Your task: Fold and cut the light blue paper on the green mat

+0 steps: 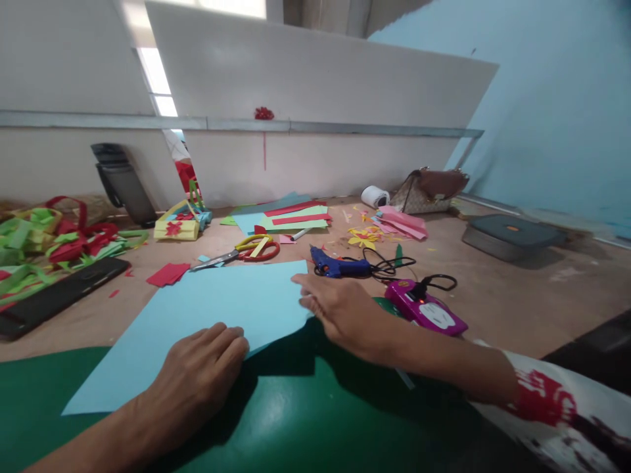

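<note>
Looks plain, smooth and unmarked as a large light blue sheet [221, 295] — lies across brown table [497, 302] and green surface [345, 420], bowing up slightly between the hands. Sits just nearer than scissors [251, 249], red paper pieces [168, 274] and blue glue gun [341, 266]. Rests left hand [202, 364] on the near edge, fingers bent and together. Touches the right edge with right hand [348, 312], fingers partly curled — cannot tell whether pinched in either.
</note>
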Demonstrator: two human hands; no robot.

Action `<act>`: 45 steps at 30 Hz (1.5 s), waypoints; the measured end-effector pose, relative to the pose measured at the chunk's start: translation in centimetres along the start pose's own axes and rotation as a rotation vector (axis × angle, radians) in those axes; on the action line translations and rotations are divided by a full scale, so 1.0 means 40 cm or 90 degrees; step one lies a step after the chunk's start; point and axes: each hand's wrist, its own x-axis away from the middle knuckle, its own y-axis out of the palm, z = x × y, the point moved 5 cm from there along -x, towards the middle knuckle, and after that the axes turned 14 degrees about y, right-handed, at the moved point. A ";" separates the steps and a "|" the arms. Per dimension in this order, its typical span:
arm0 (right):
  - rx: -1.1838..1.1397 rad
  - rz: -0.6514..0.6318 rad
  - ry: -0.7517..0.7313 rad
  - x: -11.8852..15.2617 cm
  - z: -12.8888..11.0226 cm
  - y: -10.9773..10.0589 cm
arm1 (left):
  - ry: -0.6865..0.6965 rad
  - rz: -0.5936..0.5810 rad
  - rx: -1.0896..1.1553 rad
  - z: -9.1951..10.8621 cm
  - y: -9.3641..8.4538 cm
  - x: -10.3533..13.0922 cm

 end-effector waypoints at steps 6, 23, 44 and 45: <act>0.199 -0.129 0.142 -0.046 0.129 -0.062 | -0.022 -0.019 0.004 -0.005 0.001 -0.008; 0.002 -0.299 0.145 -0.035 0.218 -0.006 | -0.031 -0.042 0.014 -0.019 0.012 -0.010; 0.067 -0.172 -0.139 0.036 -0.034 0.032 | -0.061 -0.056 0.124 0.033 -0.022 -0.015; 0.040 -0.175 -0.158 0.039 -0.047 0.038 | -0.064 -0.066 0.125 0.039 -0.028 -0.014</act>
